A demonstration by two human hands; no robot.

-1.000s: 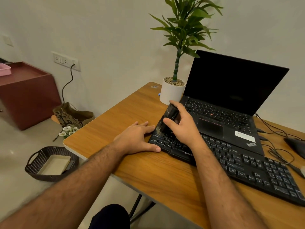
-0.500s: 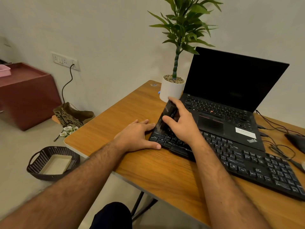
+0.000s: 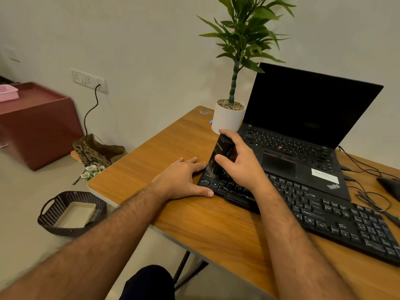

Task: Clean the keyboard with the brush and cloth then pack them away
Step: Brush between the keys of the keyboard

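Observation:
A black external keyboard (image 3: 337, 221) lies slanted across the wooden table (image 3: 164, 146), in front of an open black laptop (image 3: 303, 131). My right hand (image 3: 242, 163) grips a black brush (image 3: 218, 156), held upright with its bristles down on the keyboard's left end. My left hand (image 3: 181, 180) lies flat on the table, its thumb and fingers against the keyboard's left edge. No cloth is in view.
A white pot with a green plant (image 3: 228, 118) stands behind the brush. Cables and a dark mouse (image 3: 389, 187) lie at the right. On the floor to the left sit a dark woven basket (image 3: 71, 213), a paper bag (image 3: 95, 152) and a red cabinet (image 3: 36, 124).
The brush and my right hand have shifted slightly over the keyboard's left end. My left hand stays put at the keyboard's edge.

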